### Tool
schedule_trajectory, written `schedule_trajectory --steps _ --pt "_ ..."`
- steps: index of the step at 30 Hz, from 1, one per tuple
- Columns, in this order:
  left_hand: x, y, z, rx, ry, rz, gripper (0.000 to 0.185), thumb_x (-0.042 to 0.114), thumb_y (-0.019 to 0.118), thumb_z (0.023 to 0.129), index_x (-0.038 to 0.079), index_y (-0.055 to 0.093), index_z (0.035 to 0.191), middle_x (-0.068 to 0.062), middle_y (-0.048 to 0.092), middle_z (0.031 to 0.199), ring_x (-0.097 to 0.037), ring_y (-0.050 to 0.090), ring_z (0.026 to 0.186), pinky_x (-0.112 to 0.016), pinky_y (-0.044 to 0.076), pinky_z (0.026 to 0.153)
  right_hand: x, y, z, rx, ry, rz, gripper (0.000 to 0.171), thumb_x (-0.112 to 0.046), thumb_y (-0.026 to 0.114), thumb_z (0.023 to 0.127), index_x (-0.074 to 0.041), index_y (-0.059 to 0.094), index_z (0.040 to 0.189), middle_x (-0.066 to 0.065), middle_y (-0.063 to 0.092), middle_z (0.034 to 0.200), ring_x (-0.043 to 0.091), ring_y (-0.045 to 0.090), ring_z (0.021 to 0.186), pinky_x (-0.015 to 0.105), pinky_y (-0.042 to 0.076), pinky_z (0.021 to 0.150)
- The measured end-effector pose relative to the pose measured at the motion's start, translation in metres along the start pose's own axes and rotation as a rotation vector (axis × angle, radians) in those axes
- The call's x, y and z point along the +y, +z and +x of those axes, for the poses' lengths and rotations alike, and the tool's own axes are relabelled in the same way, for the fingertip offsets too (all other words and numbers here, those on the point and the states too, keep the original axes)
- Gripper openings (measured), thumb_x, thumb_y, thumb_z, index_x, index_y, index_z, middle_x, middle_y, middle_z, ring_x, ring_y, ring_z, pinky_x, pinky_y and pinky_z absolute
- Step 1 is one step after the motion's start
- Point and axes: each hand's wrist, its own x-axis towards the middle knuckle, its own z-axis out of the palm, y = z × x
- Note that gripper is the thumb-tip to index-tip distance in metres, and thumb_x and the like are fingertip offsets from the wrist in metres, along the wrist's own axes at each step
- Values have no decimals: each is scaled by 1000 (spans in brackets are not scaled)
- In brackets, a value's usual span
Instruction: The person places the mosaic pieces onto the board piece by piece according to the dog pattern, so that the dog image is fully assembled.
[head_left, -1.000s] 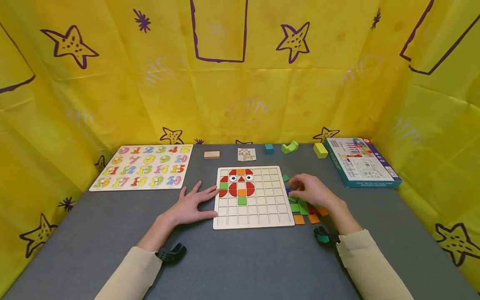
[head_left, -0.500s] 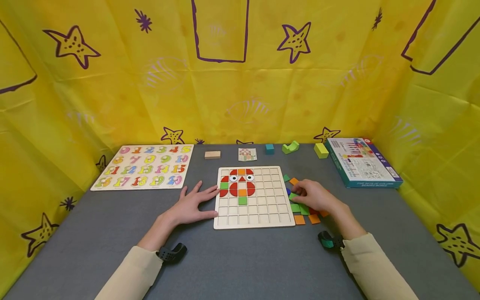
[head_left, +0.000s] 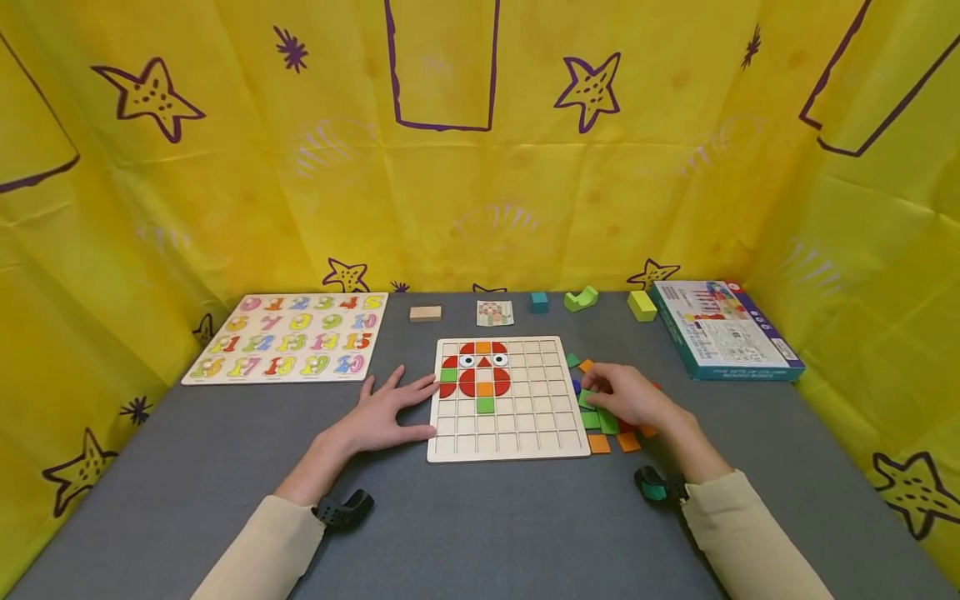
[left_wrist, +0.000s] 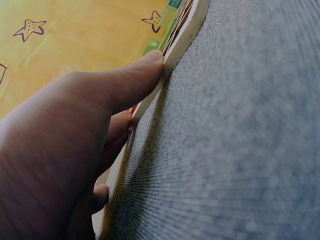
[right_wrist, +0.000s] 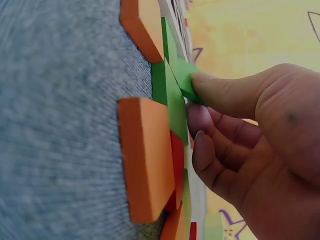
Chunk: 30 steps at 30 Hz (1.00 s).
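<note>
A pale wooden grid board lies in front of me. On its upper left, red, orange, green and white tiles form an owl-like shape with two eyes. My left hand rests with spread fingers against the board's left edge, thumb and fingertips at the rim in the left wrist view. At the right of the board my right hand pinches a green tile between thumb and index finger. Beneath and around it lie more green tiles, orange tiles and a partly hidden red tile.
A number puzzle board lies at the left. Along the back are a wooden block, a pattern card, a blue cube, a green curved block and a yellow block. A flat box lies at the right.
My right hand has shifted slightly right and toward me over the tiles, and its thumb and index finger have come onto a green tile. The left hand stays at the board's edge.
</note>
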Motion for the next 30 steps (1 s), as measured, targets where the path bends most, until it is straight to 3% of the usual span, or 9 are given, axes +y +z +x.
schedule_trajectory --steps 7,13,20,30 --pt "1 1 0 -2 1 6 84 68 64 87 24 44 155 5 32 162 -43 5 151 -74 -6 107 0 -5 -3 77 -26 26 4 -6 67 97 -6 68 101 1 63 88 20 55 80 37 49 76" --pt "2 -1 0 1 0 -2 82 64 67 88 22 44 155 3 34 162 -44 6 151 -74 -7 107 -15 1 2 98 -84 79 6 -5 67 97 -5 68 103 2 64 91 20 57 81 35 51 74" --pt "1 1 -1 -3 -8 -4 83 66 66 87 24 44 155 3 33 162 -44 5 151 -74 -6 108 -44 17 14 47 -118 118 5 -5 67 97 -7 67 101 0 61 88 18 55 78 34 48 71" --pt "0 -1 0 1 -2 -6 83 65 67 87 23 44 155 3 33 162 -44 5 151 -74 -7 107 -74 50 30 -28 -259 101 7 -7 71 95 -11 69 99 -7 62 89 12 56 81 31 49 77"
